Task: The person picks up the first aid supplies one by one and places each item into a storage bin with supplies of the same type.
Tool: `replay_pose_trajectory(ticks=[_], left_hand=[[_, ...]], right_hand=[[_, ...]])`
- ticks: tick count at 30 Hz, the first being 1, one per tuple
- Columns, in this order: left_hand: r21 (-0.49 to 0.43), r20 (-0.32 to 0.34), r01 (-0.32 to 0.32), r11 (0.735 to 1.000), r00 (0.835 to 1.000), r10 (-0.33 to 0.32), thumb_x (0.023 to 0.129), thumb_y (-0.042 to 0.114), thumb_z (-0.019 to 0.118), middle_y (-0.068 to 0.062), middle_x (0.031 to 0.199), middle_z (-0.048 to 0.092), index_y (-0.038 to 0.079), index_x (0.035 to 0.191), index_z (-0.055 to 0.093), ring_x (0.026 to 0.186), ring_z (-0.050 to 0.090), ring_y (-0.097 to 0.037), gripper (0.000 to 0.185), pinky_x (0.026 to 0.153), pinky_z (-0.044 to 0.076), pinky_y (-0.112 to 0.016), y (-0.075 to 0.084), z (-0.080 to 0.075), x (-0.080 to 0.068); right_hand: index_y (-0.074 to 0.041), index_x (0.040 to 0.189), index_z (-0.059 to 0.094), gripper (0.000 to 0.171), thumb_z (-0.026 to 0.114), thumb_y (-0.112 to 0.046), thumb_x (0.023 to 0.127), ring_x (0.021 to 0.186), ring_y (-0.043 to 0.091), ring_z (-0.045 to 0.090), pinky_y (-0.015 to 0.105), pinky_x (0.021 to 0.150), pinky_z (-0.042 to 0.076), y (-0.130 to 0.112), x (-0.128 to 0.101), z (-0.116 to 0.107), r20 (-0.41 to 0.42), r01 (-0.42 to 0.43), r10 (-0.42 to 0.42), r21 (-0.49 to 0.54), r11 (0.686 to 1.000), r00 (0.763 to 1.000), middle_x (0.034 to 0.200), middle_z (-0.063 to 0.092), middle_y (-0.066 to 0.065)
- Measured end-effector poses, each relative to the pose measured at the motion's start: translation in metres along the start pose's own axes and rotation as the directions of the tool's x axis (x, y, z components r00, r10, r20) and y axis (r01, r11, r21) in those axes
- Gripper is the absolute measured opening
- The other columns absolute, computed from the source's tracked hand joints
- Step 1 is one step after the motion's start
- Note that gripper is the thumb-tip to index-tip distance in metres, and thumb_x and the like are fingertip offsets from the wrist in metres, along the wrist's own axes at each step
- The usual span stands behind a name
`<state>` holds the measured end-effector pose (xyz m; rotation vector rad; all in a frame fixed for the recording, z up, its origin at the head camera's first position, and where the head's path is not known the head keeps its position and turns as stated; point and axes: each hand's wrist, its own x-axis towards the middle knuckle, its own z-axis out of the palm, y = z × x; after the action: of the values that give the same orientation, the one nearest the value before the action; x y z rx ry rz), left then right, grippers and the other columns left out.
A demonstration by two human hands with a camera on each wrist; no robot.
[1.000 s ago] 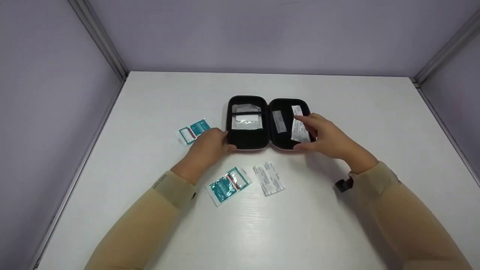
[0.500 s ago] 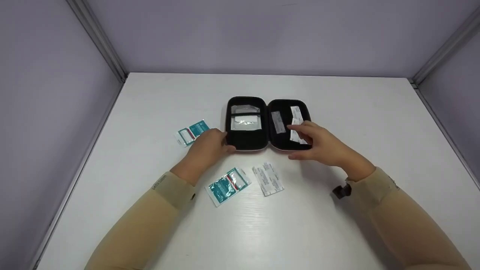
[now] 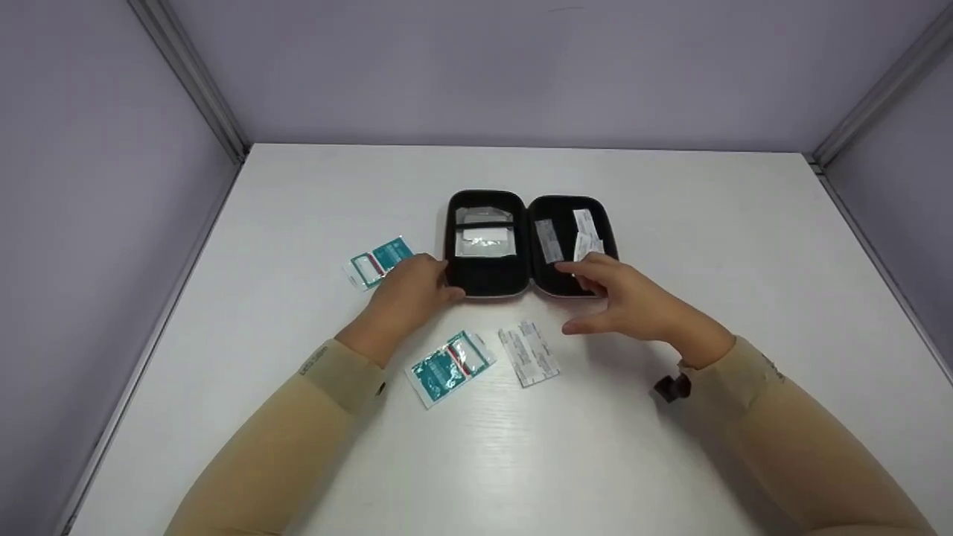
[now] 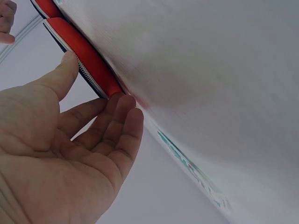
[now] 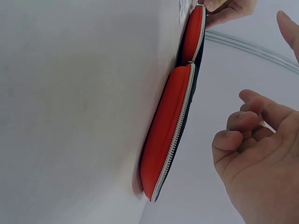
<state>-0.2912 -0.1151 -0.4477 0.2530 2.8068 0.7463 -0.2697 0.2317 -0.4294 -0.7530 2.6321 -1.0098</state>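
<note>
Since the earlier frame, the right hand [image 3: 633,301] had been drawn toward the person and slightly leftward, so that its fingertips were placed over the near part of the right half of the zip case [image 3: 488,280], while the left hand [image 3: 406,294] had been kept where it was. The zip case was laid open near the middle of the white table [image 3: 476,461], its black inside turned up; in the wrist views its red outside and pale zip [image 5: 176,133] were shown. Its near left corner was held by the left hand, the thumb set against the zipped rim and the fingers bent together at the side. The right hand was held wide, its thumb spread from the part-bent fingers; nothing was gripped by it, and it was seen apart from the case. On the left, a clear packet [image 3: 488,249] was crossed by a black strap [image 3: 484,224]; on the right, a greyish strip [image 3: 549,240] was laid beside white printed strips [image 3: 584,222], partly covered by the right hand. One teal sachet [image 3: 378,263] was partly hidden by the left hand; nearer the person, a second teal sachet [image 3: 450,368] was flanked by a white printed packet [image 3: 528,354].
</note>
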Motion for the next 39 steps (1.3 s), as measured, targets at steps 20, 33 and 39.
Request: replay_pose_trajectory(ticks=[20,33,39], left_hand=[[0.013,-0.004,-0.018,1.0,1.0,0.018,0.106,0.034,0.083,-0.019,0.137,0.076,0.0,0.151,0.07,0.12,0.07,-0.031,0.058,0.111,0.06,-0.049,-0.002,-0.004,-0.002],[0.006,0.0,0.009,1.0,1.0,-0.009,0.106,0.037,0.082,-0.017,0.139,0.074,0.002,0.156,0.066,0.118,0.068,-0.029,0.063,0.112,0.06,-0.047,-0.003,-0.003,-0.003],[0.015,-0.005,-0.005,1.0,1.0,0.005,0.107,0.037,0.081,-0.017,0.137,0.075,0.002,0.154,0.067,0.118,0.069,-0.029,0.061,0.111,0.06,-0.049,-0.003,-0.004,-0.004]], right_hand=[[-0.008,0.163,0.06,0.093,0.101,-0.041,0.086,0.115,0.03,0.061,0.039,0.093,0.052,-0.016,-0.004,0.026,0.077,0.07,-0.067,-0.036,0.997,0.995,0.128,0.068,0.013],[-0.007,0.164,0.059,0.099,0.103,-0.042,0.083,0.113,0.027,0.061,0.036,0.093,0.053,-0.015,-0.002,0.031,0.087,0.096,-0.089,-0.088,0.991,0.992,0.123,0.067,0.011],[-0.008,0.165,0.058,0.101,0.104,-0.041,0.081,0.114,0.027,0.061,0.037,0.094,0.054,-0.017,-0.003,0.032,0.108,0.08,-0.07,-0.098,0.992,0.992,0.123,0.065,0.01]])
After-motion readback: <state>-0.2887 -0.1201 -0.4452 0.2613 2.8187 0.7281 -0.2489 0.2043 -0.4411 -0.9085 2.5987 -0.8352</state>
